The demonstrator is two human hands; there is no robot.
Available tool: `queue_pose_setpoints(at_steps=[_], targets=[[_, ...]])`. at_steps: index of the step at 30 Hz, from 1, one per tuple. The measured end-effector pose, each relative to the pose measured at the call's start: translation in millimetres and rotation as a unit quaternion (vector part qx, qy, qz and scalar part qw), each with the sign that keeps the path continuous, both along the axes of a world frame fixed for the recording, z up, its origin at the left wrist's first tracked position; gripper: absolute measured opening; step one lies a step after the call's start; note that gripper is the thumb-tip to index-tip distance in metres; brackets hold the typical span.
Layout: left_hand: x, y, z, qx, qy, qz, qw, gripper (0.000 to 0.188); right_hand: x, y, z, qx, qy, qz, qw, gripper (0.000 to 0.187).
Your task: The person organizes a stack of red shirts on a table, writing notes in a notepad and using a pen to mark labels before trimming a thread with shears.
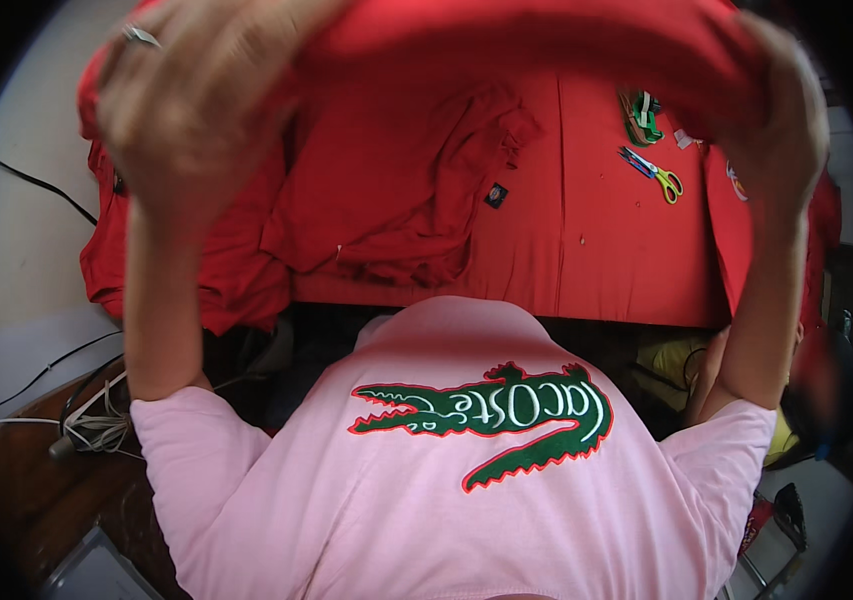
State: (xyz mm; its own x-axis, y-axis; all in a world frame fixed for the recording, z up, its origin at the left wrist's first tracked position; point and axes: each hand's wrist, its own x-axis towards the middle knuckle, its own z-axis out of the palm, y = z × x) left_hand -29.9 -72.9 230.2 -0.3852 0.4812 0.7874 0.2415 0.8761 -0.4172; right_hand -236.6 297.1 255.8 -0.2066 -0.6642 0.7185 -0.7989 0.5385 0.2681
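Head view shows both hands, left hand (191, 100) and right hand (781, 115), pinching the red cloth (546, 45) stretched sideways between them, up high.

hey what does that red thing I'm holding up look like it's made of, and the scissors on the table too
The red piece stretched between your left hand and right hand looks like soft matte knit fabric: it drapes and creases, no shine. The scissors seem to have metal blades, with glossy yellow-green handles that are probably plastic; they are too small to be sure.
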Motion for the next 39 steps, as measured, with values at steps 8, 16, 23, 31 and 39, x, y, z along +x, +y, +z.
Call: queue_pose_setpoints(at_steps=[8,16,23,31,39], targets=[[113.5,73.2,-240.3,0.197,-0.416,0.108,0.881,0.051,127.9,27.0,-253.3,0.128,-0.316,0.085,0.936,0.048],[127.9,72.7,-269.3,0.542,-0.532,0.054,0.649,0.035,90.0,30.3,-279.6,0.090,-0.564,0.082,0.817,0.027],[46.1,18.5,-258.3,0.463,-0.451,0.130,0.752,0.045,-71.5,-33.0,-276.8,0.115,-0.536,0.005,0.836,0.104],[-13.1,10.9,-280.5,0.376,-0.461,0.175,0.785,0.073,-112.9,-35.9,-299.3,0.180,-0.649,-0.109,0.731,0.122],[-79.4,-8.1,-270.3,0.357,-0.463,0.139,0.800,0.099,-60.0,-43.4,-243.2,0.164,-0.486,-0.074,0.855,0.062]])
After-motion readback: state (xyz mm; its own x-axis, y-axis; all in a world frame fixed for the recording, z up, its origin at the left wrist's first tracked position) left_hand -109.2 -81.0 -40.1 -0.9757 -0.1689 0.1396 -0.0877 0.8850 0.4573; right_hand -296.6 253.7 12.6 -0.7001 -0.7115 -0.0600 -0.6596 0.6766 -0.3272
